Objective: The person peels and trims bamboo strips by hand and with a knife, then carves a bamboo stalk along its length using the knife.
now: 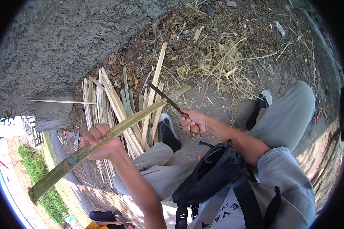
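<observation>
A long green bamboo strip (120,128) slants across the view from lower left to upper right. Wrapped round its middle is my left hand (99,142), fingers closed. My right hand (193,121) grips a long-bladed knife (168,100) by its wooden handle. The dark blade crosses the bamboo near its far end; whether it has cut into it I cannot tell. Beyond the blade the bamboo's far tip shows. Under and beside my left hand lies a pile of split pale bamboo strips (114,103).
A grey concrete wall or slab (65,42) fills the upper left. Shavings (221,68) and dry leaves litter the ground ahead. My shoes (169,134) flank the working spot, and a black bag (214,171) hangs at my front. Another person (107,221) is at the lower edge.
</observation>
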Motion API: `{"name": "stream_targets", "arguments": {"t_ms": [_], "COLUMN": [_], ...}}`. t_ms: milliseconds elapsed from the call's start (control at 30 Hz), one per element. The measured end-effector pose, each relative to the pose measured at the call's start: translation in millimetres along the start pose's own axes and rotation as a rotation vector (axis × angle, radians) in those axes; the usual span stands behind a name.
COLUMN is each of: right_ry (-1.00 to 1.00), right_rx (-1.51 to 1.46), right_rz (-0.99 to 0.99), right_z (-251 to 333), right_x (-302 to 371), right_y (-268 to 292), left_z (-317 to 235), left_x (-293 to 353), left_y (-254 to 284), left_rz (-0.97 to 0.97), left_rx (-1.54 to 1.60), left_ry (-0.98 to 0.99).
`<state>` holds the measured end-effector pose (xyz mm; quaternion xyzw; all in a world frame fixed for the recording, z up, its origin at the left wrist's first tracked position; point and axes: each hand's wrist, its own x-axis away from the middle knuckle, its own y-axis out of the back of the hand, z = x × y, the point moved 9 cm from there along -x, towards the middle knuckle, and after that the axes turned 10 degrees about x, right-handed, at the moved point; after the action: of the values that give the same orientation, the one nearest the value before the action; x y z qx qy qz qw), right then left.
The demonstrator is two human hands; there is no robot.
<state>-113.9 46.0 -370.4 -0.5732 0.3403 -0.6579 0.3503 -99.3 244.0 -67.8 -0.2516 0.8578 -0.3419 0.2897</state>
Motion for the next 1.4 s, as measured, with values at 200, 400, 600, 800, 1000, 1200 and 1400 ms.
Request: {"name": "stream_targets", "arguments": {"t_ms": [200,400,600,800,1000,1200,1400], "right_ry": [0.038,0.310,0.226,0.140,0.143,0.047,0.004], "right_rx": [0.053,0.508,0.266,0.388,0.196,-0.057,-0.063], "right_rz": [-0.037,-0.537,-0.462,-0.309,-0.374,-0.168,-0.009], "right_z": [1.1,29.1,2.3,-0.3,-17.0,-19.4,-17.5], "right_x": [-1.8,10.4,5.3,4.3,13.2,7.5,8.5], "right_y": [-1.1,45.2,31.1,18.4,-15.9,-18.2,-19.5], "left_z": [-0.7,-3.4,-11.2,-13.6,-12.2,-9.8,-4.6], "left_x": [-3.5,-4.9,-7.8,-12.8,0.1,1.2,-6.4], "left_y": [0.6,7.3,11.8,13.6,7.2,-0.1,-0.7], "left_rz": [-0.092,-0.073,-0.083,-0.111,-0.129,-0.127,-0.089], "left_rx": [-0.022,0.010,-0.046,-0.026,-0.028,-0.022,0.000], "left_ry": [-0.024,-0.002,-0.031,-0.053,-0.089,-0.116,-0.088]}}
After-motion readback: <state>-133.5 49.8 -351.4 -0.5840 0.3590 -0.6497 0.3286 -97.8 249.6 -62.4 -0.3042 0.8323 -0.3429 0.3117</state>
